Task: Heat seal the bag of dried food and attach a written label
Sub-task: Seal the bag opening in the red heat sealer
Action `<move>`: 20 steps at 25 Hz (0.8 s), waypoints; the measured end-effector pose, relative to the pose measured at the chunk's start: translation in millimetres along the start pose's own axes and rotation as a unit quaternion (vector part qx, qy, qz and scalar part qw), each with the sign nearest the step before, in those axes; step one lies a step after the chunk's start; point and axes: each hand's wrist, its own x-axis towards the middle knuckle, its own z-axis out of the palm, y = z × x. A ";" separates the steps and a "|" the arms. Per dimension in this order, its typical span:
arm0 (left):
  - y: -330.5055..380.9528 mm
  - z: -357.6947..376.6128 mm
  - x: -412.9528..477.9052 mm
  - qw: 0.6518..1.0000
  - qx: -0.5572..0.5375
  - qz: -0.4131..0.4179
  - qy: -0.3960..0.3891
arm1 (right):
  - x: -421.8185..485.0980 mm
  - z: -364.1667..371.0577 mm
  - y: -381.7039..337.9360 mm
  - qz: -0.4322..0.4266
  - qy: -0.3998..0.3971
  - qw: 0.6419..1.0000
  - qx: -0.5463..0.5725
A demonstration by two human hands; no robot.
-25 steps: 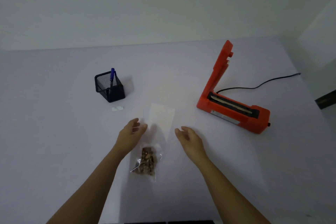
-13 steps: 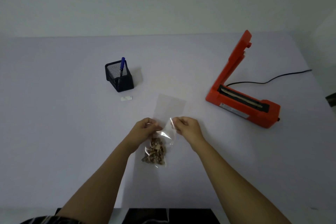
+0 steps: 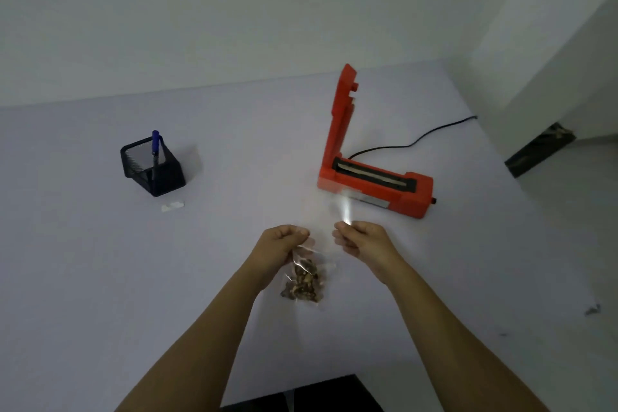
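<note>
Bag of dried food, lower centre, hangs clear above the tabletop. Left hand and right hand each pinched shut on its clear upper film. Risks: slick film slipping; contents riding up into the seal line. Heat sealer, mid right, lid raised. Label beside pen holder, upper left.
</note>
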 end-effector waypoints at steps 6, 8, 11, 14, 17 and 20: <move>7.9 68.3 12.7 1.000 -0.023 0.001 0.015 | 1.3 -55.9 -8.5 -0.005 0.061 0.998 0.031; 11.8 80.4 16.9 0.999 -0.002 0.021 0.034 | 4.7 -64.3 -12.1 -0.016 0.067 0.997 0.026; 15.1 88.6 25.2 0.996 0.030 0.044 0.066 | 10.1 -71.2 -18.1 -0.004 0.059 0.998 0.030; 11.2 93.0 34.1 0.994 0.043 0.042 0.096 | 11.6 -75.1 -23.0 -0.074 0.140 0.984 -0.080; 4.9 99.1 39.5 0.992 0.036 0.034 0.118 | 8.8 -87.7 -25.6 -0.251 0.298 0.866 -0.313; 5.3 104.6 42.3 0.988 0.045 0.034 0.146 | 18.0 -101.6 -18.5 -0.256 0.231 0.799 -0.493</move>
